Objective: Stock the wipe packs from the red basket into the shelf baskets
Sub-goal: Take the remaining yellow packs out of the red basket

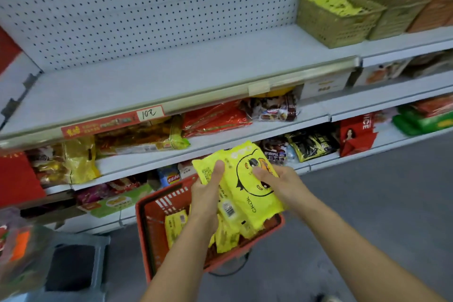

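Head view. Both forearms reach in from the bottom edge. Left hand (206, 195) and right hand (282, 180) are clamped on one yellow wipe pack (247, 179), each with its thumb on the printed face; the fingers behind the pack are hidden. The pack is held tilted above the far end of the red basket (169, 193), clear of the lower shelves. It carries a black cartoon face and a barcode label near the left hand.

The red basket stands on the grey floor (367, 203), just in front of the shelving. Further yellow packs (175, 227) lie inside it, partly covered by the left forearm.

The top shelf (171, 76) is white, backed by pegboard (147, 2). At its right end stands an olive shelf basket (331, 27) with yellow packs (333, 3) in it. A second olive basket (392, 17) is just beside it, and an orange basket (431, 10) beyond that; both are blurred and their contents cannot be told.

A handwritten price tag (149, 113) sits on the top shelf's front rail. Assorted snack bags (215, 117) fill the shelves below. A grey stool (73, 265) stands at lower left, near the red basket.
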### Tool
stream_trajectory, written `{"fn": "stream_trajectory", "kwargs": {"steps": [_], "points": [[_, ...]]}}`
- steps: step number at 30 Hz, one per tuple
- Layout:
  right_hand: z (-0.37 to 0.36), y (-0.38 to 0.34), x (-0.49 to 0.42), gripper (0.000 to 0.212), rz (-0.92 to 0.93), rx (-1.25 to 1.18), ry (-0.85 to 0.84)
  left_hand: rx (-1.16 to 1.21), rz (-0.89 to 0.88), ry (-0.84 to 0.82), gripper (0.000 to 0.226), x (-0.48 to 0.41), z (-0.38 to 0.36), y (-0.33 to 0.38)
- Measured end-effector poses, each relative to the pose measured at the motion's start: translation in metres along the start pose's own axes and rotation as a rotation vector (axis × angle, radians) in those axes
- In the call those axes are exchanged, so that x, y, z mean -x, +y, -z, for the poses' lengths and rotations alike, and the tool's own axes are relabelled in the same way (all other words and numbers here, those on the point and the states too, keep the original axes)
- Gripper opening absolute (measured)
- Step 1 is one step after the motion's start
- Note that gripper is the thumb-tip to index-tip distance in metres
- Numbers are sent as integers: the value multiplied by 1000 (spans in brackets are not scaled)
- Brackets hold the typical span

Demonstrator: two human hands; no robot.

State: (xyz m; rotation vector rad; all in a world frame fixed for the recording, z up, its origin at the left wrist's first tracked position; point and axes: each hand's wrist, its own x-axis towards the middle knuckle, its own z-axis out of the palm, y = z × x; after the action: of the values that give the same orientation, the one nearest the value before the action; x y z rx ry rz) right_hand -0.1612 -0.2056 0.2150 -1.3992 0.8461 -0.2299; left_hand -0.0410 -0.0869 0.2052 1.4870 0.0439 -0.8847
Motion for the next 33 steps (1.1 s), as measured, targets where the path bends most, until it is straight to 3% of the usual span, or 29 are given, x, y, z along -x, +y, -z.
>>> {"fn": "stream_trajectory", "kwargs": {"steps": [3,5,6,9,15,18,20,24,27,31,33], "points": [[39,-9,4,23,3,-360,116,-27,-69,-88,80,14,-44,9],[72,-16,6,32,41,-504,148,-84,-118,-141,86,21,-78,8],[90,-18,7,38,65,-520,160,-93,-128,-170,88,24,-97,6],[148,-25,16,52,86,-531,188,-104,-170,-219,58,38,-162,3],[289,-39,36,40,136,-578,163,-90,-265,-191,31,55,-281,-1],[350,-50,37,45,130,-432,175,-151,-266,-220,38,62,-327,-2],[379,-57,33,36,125,-346,174,-140,-247,-225,39,63,-353,0],[421,-70,15,20,158,-333,213,-183,-291,-222,70,58,-401,15],[451,-83,-9,13,187,-365,217,-210,-329,-232,61,40,-438,35],[497,-107,-52,22,203,-353,153,-233,-357,-238,83,-3,-486,57],[519,-121,-82,26,204,-320,122,-222,-337,-245,84,-26,-510,71]]}}
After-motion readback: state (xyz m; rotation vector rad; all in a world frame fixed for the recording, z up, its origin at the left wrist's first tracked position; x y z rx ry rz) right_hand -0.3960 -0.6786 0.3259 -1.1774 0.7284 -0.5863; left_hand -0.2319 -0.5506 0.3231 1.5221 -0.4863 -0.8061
